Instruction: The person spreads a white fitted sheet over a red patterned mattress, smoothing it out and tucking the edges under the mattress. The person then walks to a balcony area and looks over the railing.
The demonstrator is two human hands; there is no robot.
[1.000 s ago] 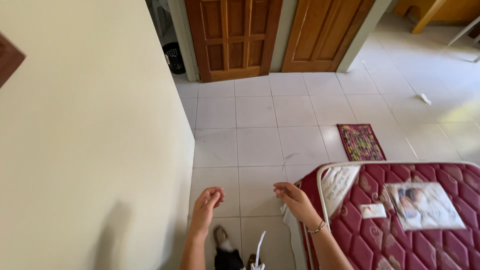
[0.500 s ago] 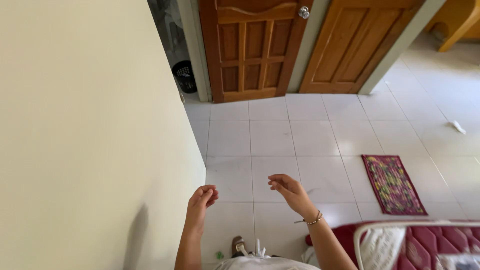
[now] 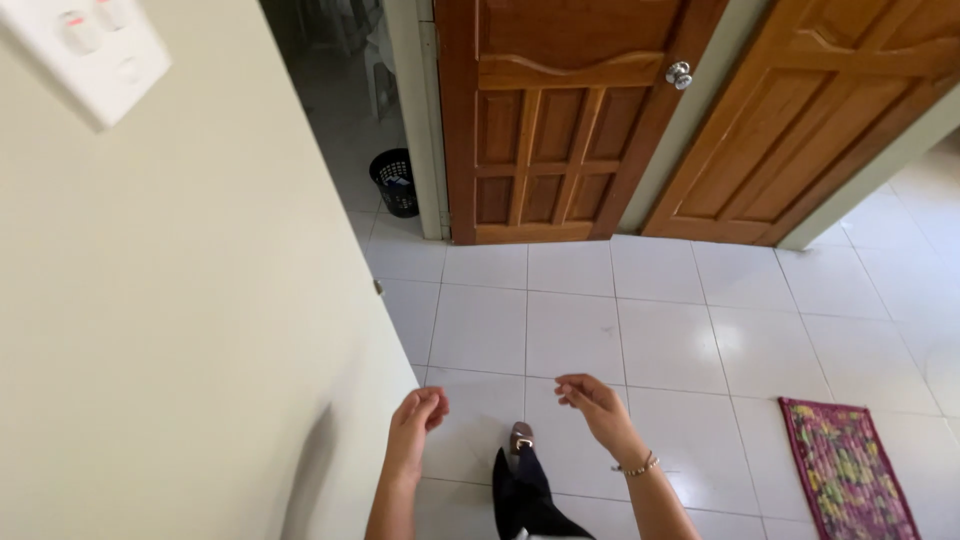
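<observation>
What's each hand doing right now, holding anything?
Left hand: fingers loosely curled, nothing visible in it.
Right hand: fingers loosely curled, wrist bracelet, nothing visibly held.

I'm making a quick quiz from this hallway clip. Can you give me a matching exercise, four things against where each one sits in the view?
Things:
1. black basket
2. patterned mat
3. round doorknob
4. wall switch plate

Places:
A. top left, on the cream wall
B. on the tiles, bottom right
C. in the open doorway, left of the wooden door
D. high on the wooden door's edge

Pairs: 1-C, 2-B, 3-D, 4-A
</observation>
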